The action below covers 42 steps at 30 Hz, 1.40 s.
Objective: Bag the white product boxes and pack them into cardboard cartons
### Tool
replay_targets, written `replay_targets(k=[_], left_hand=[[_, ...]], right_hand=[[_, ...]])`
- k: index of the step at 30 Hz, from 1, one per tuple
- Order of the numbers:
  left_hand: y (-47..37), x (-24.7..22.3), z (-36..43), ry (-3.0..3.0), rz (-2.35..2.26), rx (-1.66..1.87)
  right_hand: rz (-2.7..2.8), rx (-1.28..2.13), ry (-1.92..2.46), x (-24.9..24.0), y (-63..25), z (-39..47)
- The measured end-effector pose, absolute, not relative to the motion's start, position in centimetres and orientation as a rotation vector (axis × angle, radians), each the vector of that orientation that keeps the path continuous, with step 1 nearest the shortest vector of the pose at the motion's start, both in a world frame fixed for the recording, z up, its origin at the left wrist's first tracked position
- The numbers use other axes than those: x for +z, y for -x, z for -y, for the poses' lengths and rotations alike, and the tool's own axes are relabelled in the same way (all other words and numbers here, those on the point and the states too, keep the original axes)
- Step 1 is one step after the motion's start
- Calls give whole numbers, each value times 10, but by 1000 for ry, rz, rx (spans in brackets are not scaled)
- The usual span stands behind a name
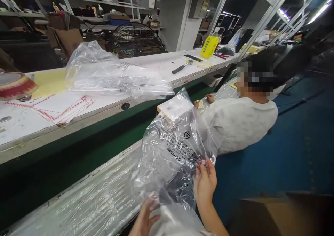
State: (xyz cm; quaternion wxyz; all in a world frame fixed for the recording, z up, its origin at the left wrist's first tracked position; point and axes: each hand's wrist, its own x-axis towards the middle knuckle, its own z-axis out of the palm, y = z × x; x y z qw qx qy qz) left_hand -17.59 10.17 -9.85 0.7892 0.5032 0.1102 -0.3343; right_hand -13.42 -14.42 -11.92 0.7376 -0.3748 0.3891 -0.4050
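A clear plastic bag (156, 159) with black caution print hangs between my hands, its closed-looking far end up near the bench. Inside it or behind it shows a dark item, and near the top a light box with a white label (176, 107). My right hand (206, 183) pinches the bag's right edge between thumb and fingers. My left hand (147, 213) grips the lower left part of the bag, its fingers partly blurred and curled round the film.
Along the white bench (109, 105) lie more plastic bags (112, 72), a tape roll (15, 86), a hammer (182, 67), a phone (193, 58) and a yellow bottle (209, 46). A co-worker in a white shirt (242, 121) sits at right. A cardboard box (281, 211) stands lower right.
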Motion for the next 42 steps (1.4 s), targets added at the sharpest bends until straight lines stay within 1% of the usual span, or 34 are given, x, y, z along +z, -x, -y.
replay_targets(k=[2, 4, 7, 8, 9, 12, 13, 14, 15, 17, 20, 23, 27, 29, 30, 33, 34, 35, 37, 39, 42], left_hand=[[171, -95, -82, -1114, -271, -632], [160, -94, -69, -1164, -413, -547], [138, -90, -71, -1205, -605, -384], [131, -86, -76, -1206, -605, -366], [125, -80, -81, -1211, -580, -377], [112, -59, -84, -1342, -397, -459], [110, -51, -78, -1415, -332, -444], [108, -45, -69, -1489, -270, -413], [107, -40, -56, -1553, -215, -374], [104, -33, -24, -1613, -111, -339], [98, -26, 17, -1433, 21, -528], [87, -19, 26, -1171, -45, -700], [66, -11, -1, -1228, -199, -590], [60, -4, -12, -1229, -214, -632], [59, 1, -15, -1221, -209, -670], [59, 19, -13, -1217, -200, -711], [61, 25, -11, -1214, -200, -702], [64, 31, -9, -1203, -198, -702], [73, 43, -10, -1185, -160, -738], [88, 52, -20, -1270, -12, -749], [114, 61, -42, -1606, 227, -553]], right_hand=[[-854, -855, 913, -119, 137, 133], [-846, -821, 1022, -119, 143, 125], [-881, -772, 1164, -127, 164, 129], [-902, -698, 1244, -132, 176, 135], [-911, -554, 1372, -135, 188, 144], [-845, 125, 1946, -125, 224, 171], [-799, 281, 2113, -112, 231, 176], [-750, 333, 2225, -95, 235, 178], [-687, 296, 2276, -75, 236, 176], [-458, 108, 2254, -34, 227, 161], [-132, -45, 2306, 7, 203, 133], [-68, -86, 2381, 15, 179, 135], [-5, 113, 2291, 13, 157, 191], [-15, 199, 2290, 17, 148, 216], [-37, 143, 2324, 21, 145, 224], [-58, -326, 2424, 33, 141, 221], [-9, -435, 2436, 37, 142, 214], [75, -465, 2457, 39, 143, 206], [290, -321, 2546, 41, 144, 192], [495, -172, 2618, 41, 140, 184], [745, 67, 2545, 47, 131, 186]])
